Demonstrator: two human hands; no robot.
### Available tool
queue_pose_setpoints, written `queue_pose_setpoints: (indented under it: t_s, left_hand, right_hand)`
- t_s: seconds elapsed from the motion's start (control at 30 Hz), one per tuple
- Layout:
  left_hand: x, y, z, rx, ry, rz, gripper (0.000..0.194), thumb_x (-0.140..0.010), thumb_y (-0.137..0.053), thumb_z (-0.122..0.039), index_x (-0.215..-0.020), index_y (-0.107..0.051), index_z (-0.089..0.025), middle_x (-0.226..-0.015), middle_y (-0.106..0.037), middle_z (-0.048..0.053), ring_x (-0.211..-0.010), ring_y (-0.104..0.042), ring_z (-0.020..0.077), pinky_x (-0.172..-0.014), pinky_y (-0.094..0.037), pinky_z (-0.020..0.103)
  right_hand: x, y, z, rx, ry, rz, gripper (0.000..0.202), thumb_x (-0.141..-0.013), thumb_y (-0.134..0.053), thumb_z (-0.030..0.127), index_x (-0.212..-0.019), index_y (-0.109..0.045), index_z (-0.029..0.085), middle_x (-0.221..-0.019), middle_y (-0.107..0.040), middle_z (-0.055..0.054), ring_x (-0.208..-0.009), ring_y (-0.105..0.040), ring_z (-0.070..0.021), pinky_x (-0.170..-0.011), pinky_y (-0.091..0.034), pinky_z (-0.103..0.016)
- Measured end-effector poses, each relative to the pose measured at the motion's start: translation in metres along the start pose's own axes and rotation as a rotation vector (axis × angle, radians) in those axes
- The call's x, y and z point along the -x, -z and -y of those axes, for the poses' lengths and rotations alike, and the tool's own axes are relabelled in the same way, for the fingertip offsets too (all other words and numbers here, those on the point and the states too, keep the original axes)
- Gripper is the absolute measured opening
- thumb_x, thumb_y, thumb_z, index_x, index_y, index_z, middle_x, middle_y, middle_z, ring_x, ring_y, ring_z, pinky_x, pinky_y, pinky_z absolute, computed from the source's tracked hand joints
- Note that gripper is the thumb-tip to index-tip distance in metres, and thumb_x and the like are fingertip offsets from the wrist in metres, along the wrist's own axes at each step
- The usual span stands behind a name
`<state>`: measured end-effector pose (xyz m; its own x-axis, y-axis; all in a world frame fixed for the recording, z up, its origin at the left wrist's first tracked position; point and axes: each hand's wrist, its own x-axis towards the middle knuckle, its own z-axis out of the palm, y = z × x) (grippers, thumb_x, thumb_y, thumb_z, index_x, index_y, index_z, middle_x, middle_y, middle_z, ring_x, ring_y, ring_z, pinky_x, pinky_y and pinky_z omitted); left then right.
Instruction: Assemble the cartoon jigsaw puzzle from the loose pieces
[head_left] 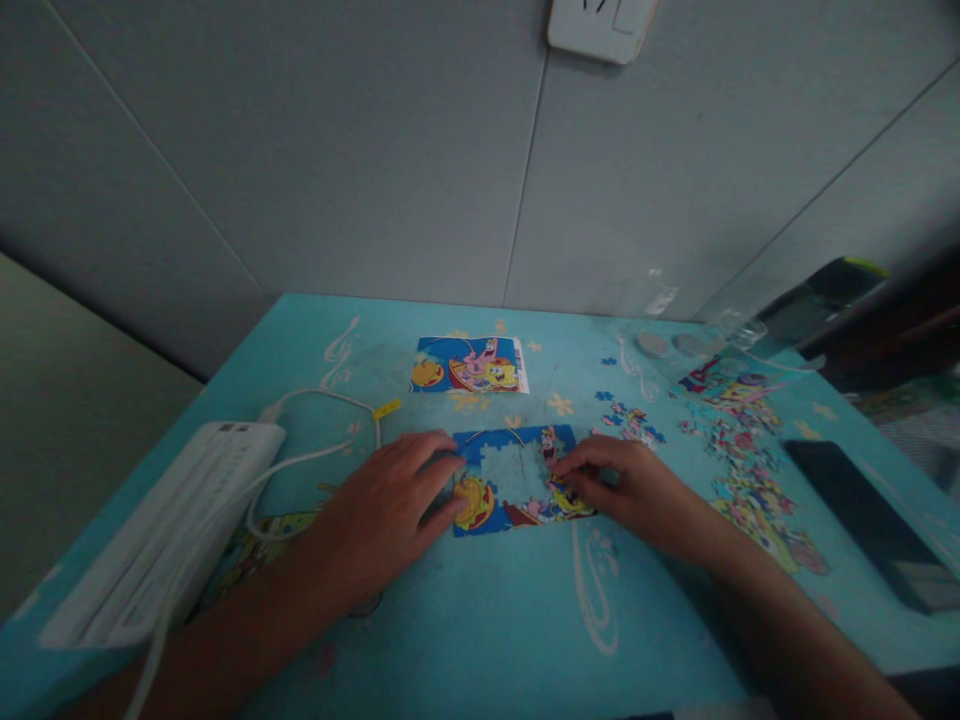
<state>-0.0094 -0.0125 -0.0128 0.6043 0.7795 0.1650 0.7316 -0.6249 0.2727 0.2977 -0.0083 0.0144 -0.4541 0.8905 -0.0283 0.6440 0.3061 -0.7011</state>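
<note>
A partly assembled jigsaw puzzle [480,448] lies flat in the middle of the table, its blue cartoon border joined around a gap where the table shows through. My left hand [401,490] rests at the puzzle's left edge, fingers apart and holding nothing. At the inner right side of the gap, my right hand [619,485] pinches thumb and forefinger on a small puzzle piece, mostly hidden by the fingertips. Just behind lies a picture card [469,365] with the same cartoon scene. Loose puzzle pieces [634,425] are scattered beyond my right hand.
More loose pieces [739,440] spread on the right, near a black phone [870,520]. A clear plastic container [776,365] stands at the back right. On the left sits a white power strip [169,530] with a white cable [300,460]. A grey wall [375,150] bounds the table's back.
</note>
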Motion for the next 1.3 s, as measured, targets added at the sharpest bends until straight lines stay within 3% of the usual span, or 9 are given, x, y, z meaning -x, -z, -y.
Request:
queue_pose_setpoints:
  t_s: [0.7,1.03,1.17,1.3]
  left_hand:
    - [0.002,-0.012,0.006,0.045,0.046,-0.068,0.030,-0.094,-0.061,-0.035,-0.121,-0.064,-0.023,-0.126,-0.060,0.007,-0.120,-0.056,0.0265,-0.102,-0.051,0.049]
    - [0.002,-0.010,0.005,0.104,0.073,-0.107,0.028,-0.098,-0.052,-0.032,-0.123,-0.062,-0.024,-0.126,-0.061,0.007,-0.118,-0.059,0.0243,-0.101,-0.053,0.048]
    - [-0.001,-0.007,0.007,0.139,0.091,-0.148,0.025,-0.101,-0.047,-0.030,-0.120,-0.061,-0.023,-0.119,-0.063,0.006,-0.108,-0.062,0.0217,-0.094,-0.056,0.044]
    - [-0.003,-0.006,0.010,0.126,-0.018,-0.222,0.026,-0.100,-0.049,-0.024,-0.124,-0.059,-0.022,-0.121,-0.061,0.008,-0.110,-0.060,0.0208,-0.096,-0.054,0.041]
  right_hand:
    - [0.001,-0.016,0.000,-0.126,0.006,-0.166,0.018,-0.093,-0.057,0.018,-0.099,-0.073,0.025,-0.095,-0.073,-0.002,-0.087,-0.067,-0.0156,-0.076,-0.052,-0.029]
    - [0.000,-0.018,-0.002,-0.151,-0.025,-0.213,0.017,-0.092,-0.058,0.020,-0.097,-0.074,0.024,-0.094,-0.073,-0.004,-0.084,-0.067,-0.0165,-0.074,-0.052,-0.029]
    - [-0.001,-0.019,-0.003,-0.171,-0.089,-0.230,0.016,-0.093,-0.060,0.026,-0.099,-0.074,0.024,-0.089,-0.073,-0.004,-0.078,-0.066,-0.0159,-0.068,-0.051,-0.028]
    - [-0.001,-0.021,-0.001,-0.215,-0.119,-0.256,0.018,-0.092,-0.062,0.029,-0.103,-0.074,0.023,-0.080,-0.071,-0.002,-0.069,-0.061,-0.0143,-0.061,-0.047,-0.026]
